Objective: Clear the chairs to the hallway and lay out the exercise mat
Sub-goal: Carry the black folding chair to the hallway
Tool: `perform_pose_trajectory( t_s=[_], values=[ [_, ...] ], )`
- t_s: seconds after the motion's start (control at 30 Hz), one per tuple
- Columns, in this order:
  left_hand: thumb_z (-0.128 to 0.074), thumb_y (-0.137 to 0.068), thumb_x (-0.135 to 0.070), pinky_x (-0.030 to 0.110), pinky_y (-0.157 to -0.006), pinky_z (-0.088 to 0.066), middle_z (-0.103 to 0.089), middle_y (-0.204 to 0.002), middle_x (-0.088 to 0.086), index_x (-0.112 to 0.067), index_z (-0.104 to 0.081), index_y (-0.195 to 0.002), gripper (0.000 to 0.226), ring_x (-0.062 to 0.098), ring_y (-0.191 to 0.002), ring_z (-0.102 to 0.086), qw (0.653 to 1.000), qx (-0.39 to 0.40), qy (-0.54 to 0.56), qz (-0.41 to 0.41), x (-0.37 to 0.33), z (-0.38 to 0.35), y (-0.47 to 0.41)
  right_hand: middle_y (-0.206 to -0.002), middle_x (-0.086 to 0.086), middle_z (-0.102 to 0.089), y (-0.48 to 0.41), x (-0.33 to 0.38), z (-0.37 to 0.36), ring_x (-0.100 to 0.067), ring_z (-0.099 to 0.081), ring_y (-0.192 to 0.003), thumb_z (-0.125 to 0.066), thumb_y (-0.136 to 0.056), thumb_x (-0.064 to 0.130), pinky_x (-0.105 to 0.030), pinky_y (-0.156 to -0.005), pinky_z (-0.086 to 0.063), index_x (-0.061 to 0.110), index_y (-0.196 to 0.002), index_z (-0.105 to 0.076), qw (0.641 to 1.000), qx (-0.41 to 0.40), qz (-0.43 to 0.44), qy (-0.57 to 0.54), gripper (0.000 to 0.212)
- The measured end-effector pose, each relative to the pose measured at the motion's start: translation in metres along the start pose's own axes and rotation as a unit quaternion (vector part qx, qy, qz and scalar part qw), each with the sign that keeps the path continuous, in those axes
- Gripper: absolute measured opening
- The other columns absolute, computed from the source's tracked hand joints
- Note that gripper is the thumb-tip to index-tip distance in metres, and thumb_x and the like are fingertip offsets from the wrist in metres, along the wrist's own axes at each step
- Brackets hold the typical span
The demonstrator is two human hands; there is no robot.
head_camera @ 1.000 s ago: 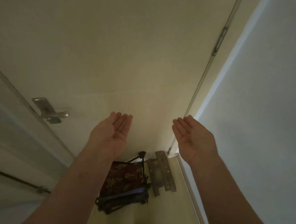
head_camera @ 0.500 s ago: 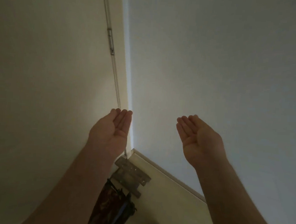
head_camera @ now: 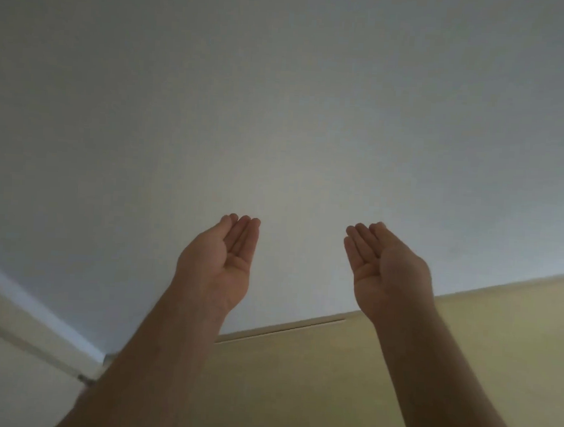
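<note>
dim, even light | soft overall blur | wide-angle edge bending

Pale wall (head_camera: 281, 97) meets yellowish floor (head_camera: 328, 397) — dim light.

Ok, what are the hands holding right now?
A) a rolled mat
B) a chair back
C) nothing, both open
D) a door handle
C: the left hand and the right hand are both held out with straight fingers and bare palms in front of the plain wall, and neither touches anything.
</note>
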State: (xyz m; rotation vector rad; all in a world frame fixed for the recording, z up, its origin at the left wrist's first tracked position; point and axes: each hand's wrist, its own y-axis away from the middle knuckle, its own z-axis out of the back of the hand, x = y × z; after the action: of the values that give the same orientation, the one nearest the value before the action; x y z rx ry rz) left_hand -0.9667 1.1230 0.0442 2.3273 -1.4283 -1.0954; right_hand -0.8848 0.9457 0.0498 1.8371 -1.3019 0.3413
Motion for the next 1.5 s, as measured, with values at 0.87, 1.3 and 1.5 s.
perform_pose_trajectory(
  t_s=[0.87, 1.3, 1.5],
  values=[
    [-0.056, -0.102, -0.005, 0.039, -0.091, -0.059, -0.071, -0.111, 0.022, 0.01, -0.062, -0.111, 0.019, 0.033, -0.103, -0.072, 0.91, 0.185, -0.245, 0.279, 0.522, -0.35, 0.023, -0.107, -0.021, -0.067, -0.122, 0.412, 0.355, -0.032, -0.071, -0.1, -0.052, -0.102, -0.001, -0.038, -0.087, -0.059, -0.006, -0.125, -0.058, 0.9, -0.252, 0.268, -0.233, 0.025],
    [-0.056, -0.102, -0.006, 0.039, -0.097, -0.057, -0.072, -0.111, 0.021, 0.008, -0.063, -0.11, 0.017, 0.032, -0.105, -0.072, 0.829, 0.254, -0.315, 0.385, 0.764, -0.537, -0.02, -0.106, -0.021, -0.071, -0.252, 0.599, 0.456, -0.03, -0.074, -0.094, -0.058, -0.101, 0.004, -0.034, -0.075, -0.063, -0.003, -0.118, -0.061, 0.845, -0.321, 0.334, -0.267, 0.019],
    [-0.056, -0.102, -0.005, 0.035, -0.082, -0.062, -0.073, -0.098, 0.018, 0.005, -0.063, -0.1, 0.013, 0.028, -0.082, -0.075, 0.781, 0.291, -0.341, 0.434, 0.889, -0.624, -0.007, -0.1, -0.017, -0.07, -0.293, 0.694, 0.51, -0.028, -0.073, -0.094, -0.054, -0.102, 0.004, -0.034, -0.076, -0.061, 0.002, -0.106, -0.061, 0.811, -0.353, 0.37, -0.285, 0.008]
  ],
)
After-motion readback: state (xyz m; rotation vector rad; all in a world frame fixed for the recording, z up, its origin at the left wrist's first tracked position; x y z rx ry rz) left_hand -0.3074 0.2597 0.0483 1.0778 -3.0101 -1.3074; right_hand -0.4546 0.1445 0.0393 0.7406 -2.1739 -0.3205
